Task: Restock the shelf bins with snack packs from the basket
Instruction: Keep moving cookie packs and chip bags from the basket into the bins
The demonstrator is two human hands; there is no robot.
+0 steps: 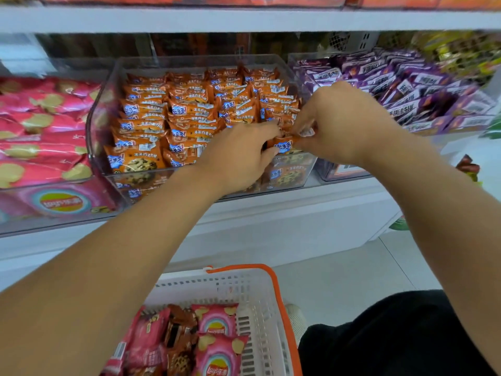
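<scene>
Single head view looks forward and down, close over shelf bins (200, 63) and basket (260, 294)

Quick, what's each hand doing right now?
Left hand: fingers curled round an orange cookie pack at the clear bin's front.
Right hand: pinching the same pack's end.

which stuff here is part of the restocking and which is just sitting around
In the job: left hand and right hand gripping an orange cookie pack, the clear orange-pack bin, the white basket of snack packs.

Just there: purple packs, pink chip bags, upper shelf.
</scene>
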